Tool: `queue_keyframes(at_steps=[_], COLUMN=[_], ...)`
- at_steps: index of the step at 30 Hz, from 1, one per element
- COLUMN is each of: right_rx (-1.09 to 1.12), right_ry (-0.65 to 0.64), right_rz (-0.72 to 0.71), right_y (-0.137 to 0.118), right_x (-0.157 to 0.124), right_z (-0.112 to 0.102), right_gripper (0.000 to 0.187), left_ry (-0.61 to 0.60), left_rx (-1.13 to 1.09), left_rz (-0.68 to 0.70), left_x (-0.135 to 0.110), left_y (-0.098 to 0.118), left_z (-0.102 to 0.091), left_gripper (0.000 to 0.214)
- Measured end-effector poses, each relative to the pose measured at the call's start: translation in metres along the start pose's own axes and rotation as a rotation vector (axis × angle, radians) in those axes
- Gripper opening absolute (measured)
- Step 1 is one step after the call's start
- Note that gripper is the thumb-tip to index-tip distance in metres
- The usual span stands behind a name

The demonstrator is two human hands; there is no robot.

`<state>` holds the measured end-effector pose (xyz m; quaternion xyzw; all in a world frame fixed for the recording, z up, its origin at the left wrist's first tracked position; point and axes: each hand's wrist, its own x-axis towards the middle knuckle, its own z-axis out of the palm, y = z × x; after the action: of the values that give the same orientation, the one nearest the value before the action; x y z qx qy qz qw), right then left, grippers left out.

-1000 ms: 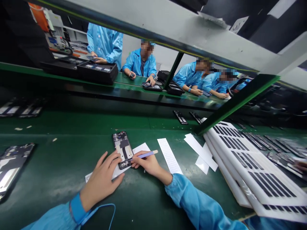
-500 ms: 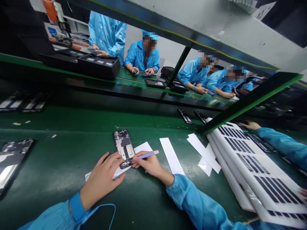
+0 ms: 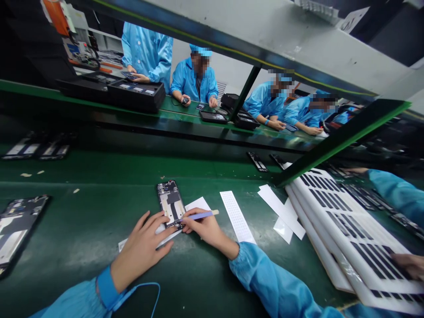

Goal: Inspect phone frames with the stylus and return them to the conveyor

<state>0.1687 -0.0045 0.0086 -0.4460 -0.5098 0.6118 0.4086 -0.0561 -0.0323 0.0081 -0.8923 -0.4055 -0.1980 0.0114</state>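
Note:
An opened smartphone (image 3: 172, 201) lies on the green bench with its inner parts showing, partly over white paper sheets. My left hand (image 3: 145, 245) is open, fingers spread, with fingertips resting on the phone's lower left edge. Between the fingers of my right hand (image 3: 207, 229) is a slim purple stick-like tool (image 3: 200, 215) with a cream end. Its working tip meets the lower part of the phone and is too small to make out clearly. A blue wrist strap (image 3: 109, 284) with a cord circles my left wrist.
A printed label sheet (image 3: 236, 216) and white papers (image 3: 281, 212) lie to the right, beside stacked white trays with dark slots (image 3: 351, 221). Another opened phone (image 3: 20, 229) lies at left. A co-worker's hand (image 3: 409, 264) is over the trays; a green post (image 3: 344, 143) slants above.
My left fingers have shifted slightly across the phone's lower end. At right, a co-worker's hand has come in over the trays. My right hand keeps its grip on the tool.

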Motion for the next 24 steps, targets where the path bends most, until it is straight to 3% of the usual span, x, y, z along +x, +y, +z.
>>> queue_keyframes(at_steps=[18, 24], right_rx=[-0.119, -0.131], right_ry=[-0.105, -0.083], right_rz=[0.037, 0.026], right_y=[-0.0003, -0.0017], right_x=[0.0015, 0.0043], right_z=[-0.0054, -0.0029], right_gripper=[0.034, 0.042], left_ry=[-0.044, -0.030], left_rx=[-0.136, -0.272], left_rz=[-0.101, -0.132], left_x=[0.0005, 0.0046], left_y=[0.0022, 0.0040], left_z=[-0.0012, -0.0040], left_gripper=[0.024, 0.024])
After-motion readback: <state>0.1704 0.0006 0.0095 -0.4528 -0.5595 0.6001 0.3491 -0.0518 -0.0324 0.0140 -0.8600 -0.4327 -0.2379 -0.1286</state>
